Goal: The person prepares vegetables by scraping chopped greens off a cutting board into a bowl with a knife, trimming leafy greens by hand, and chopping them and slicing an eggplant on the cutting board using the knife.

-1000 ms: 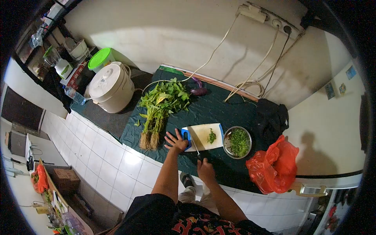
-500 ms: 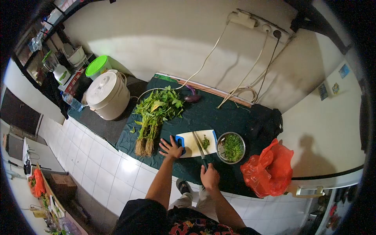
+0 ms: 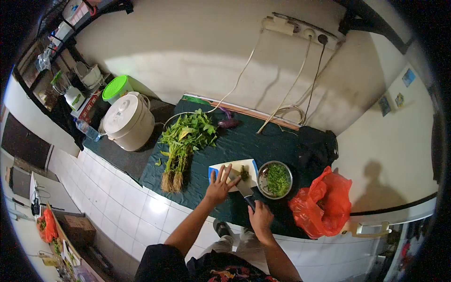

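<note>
My right hand is wrapped round the dark handle of a knife, whose blade lies low over the cutting board. The board is white with blue ends. Over its left part, my left hand is open with fingers spread, its fingertips beside the blade; whether they touch it I cannot tell. A small heap of chopped greens lies on the board beyond the blade. Right of the board stands a round metal bowl holding finely chopped greens.
Left of the board lies a bunch of leafy greens with roots, with purple eggplants behind. A red plastic bag sits at the table's right front, near a black bag. A white rice cooker stands at the far left.
My left hand has moved right, from the board's left handle end to beside the blade. The knife has turned and moved lower right with my right hand. The view has shifted slightly.
</note>
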`<action>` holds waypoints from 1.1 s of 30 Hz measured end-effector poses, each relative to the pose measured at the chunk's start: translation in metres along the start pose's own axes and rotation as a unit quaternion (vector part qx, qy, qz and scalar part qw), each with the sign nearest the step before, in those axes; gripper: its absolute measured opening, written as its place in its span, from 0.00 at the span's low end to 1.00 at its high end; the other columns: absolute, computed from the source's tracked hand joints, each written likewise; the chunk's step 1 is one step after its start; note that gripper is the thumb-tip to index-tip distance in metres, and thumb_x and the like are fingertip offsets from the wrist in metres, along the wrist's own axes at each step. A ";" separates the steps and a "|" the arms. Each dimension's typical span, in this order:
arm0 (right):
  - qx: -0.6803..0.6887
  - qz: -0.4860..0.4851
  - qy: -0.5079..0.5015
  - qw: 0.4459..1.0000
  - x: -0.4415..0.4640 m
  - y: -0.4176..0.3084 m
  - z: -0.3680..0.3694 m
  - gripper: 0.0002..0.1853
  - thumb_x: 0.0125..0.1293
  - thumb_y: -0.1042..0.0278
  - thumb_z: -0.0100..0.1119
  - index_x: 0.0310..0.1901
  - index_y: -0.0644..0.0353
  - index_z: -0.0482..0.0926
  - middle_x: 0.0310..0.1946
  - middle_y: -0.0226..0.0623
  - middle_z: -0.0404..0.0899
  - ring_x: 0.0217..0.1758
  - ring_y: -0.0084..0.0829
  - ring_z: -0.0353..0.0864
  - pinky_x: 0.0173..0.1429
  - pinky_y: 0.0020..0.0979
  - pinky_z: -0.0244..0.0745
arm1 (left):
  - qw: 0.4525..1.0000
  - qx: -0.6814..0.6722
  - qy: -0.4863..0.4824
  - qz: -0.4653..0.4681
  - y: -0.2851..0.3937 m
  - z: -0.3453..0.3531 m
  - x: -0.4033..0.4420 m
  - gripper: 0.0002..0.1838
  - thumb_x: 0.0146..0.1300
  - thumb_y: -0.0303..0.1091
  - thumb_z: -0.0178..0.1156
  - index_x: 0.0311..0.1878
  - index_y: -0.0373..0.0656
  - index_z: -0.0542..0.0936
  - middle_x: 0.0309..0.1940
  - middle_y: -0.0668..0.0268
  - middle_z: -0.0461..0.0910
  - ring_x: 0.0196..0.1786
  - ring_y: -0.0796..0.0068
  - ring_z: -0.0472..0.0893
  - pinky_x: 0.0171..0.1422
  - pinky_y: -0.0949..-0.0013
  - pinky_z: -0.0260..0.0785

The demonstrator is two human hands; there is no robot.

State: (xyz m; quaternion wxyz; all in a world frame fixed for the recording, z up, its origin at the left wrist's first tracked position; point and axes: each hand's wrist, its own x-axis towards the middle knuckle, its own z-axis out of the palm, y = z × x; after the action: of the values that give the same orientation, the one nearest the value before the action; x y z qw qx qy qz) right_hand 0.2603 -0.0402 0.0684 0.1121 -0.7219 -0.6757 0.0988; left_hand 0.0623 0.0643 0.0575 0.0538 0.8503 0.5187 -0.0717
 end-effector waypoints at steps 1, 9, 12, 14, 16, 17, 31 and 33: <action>-0.008 -0.015 0.003 1.000 -0.002 0.004 -0.004 0.19 0.66 0.51 0.62 0.51 0.57 0.78 0.36 0.40 0.83 0.40 0.45 0.84 0.35 0.49 0.78 | 0.998 -0.039 0.043 0.009 -0.007 0.010 0.007 0.43 0.65 0.35 0.60 0.78 0.79 0.53 0.82 0.56 0.34 0.83 0.46 0.39 0.78 0.31 0.38; 0.044 0.022 -0.022 0.999 -0.014 0.020 -0.031 0.22 0.66 0.49 0.61 0.49 0.61 0.78 0.38 0.47 0.83 0.44 0.47 0.84 0.44 0.46 0.79 | 0.991 -0.032 0.088 -0.091 -0.012 0.034 0.033 0.37 0.62 0.33 0.60 0.76 0.53 0.63 0.81 0.53 0.42 0.81 0.47 0.46 0.78 0.35 0.41; 0.112 0.097 -0.072 0.986 -0.018 0.028 -0.024 0.24 0.69 0.45 0.58 0.48 0.62 0.78 0.38 0.51 0.84 0.44 0.48 0.85 0.46 0.47 0.79 | 0.927 -0.244 0.235 -0.160 0.001 0.027 0.025 0.22 0.63 0.35 0.62 0.61 0.47 0.80 0.73 0.57 0.63 0.77 0.49 0.56 0.74 0.37 0.47; 0.159 0.133 -0.087 0.974 -0.017 0.041 0.002 0.26 0.70 0.43 0.56 0.48 0.63 0.78 0.37 0.52 0.84 0.43 0.50 0.85 0.46 0.47 0.79 | 0.900 -0.306 0.227 -0.212 0.013 0.015 0.025 0.10 0.63 0.35 0.63 0.45 0.44 0.86 0.61 0.63 0.77 0.70 0.50 0.66 0.68 0.43 0.58; 0.298 0.131 -0.081 0.942 -0.016 0.045 0.018 0.21 0.74 0.49 0.54 0.42 0.64 0.77 0.22 0.38 0.78 0.22 0.35 0.78 0.31 0.37 0.73 | 0.787 -0.541 0.159 -0.248 0.021 0.016 0.022 0.07 0.64 0.34 0.64 0.40 0.42 0.86 0.57 0.67 0.79 0.67 0.50 0.70 0.65 0.49 0.64; 0.299 0.133 -0.082 0.942 -0.018 0.048 0.024 0.21 0.74 0.49 0.54 0.42 0.64 0.77 0.22 0.38 0.78 0.22 0.35 0.78 0.31 0.37 0.73 | 0.824 -0.496 0.154 -0.224 0.026 0.016 0.021 0.12 0.61 0.29 0.63 0.48 0.42 0.85 0.59 0.61 0.77 0.64 0.48 0.72 0.64 0.55 0.67; 0.751 0.324 -0.312 0.483 -0.007 0.038 -0.041 0.20 0.75 0.46 0.52 0.40 0.58 0.74 0.19 0.22 0.64 0.17 0.17 0.59 0.22 0.24 0.56 | 0.989 -0.068 0.090 -0.099 0.026 0.017 0.040 0.38 0.62 0.29 0.57 0.77 0.61 0.61 0.80 0.52 0.45 0.79 0.45 0.49 0.75 0.35 0.47; 0.740 0.337 -0.304 0.497 -0.009 0.040 -0.039 0.20 0.75 0.46 0.52 0.40 0.59 0.74 0.19 0.22 0.64 0.17 0.17 0.59 0.22 0.24 0.56 | 0.983 -0.107 0.111 -0.099 0.018 0.028 0.044 0.30 0.63 0.31 0.58 0.69 0.57 0.71 0.77 0.56 0.53 0.78 0.47 0.53 0.75 0.37 0.49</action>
State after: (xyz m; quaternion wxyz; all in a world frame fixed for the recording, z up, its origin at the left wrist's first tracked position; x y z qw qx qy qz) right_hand 0.3097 -0.0530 0.0941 0.3512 -0.4738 -0.0533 0.8058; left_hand 0.0960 0.0899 0.0228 0.0791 0.7865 0.6080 0.0736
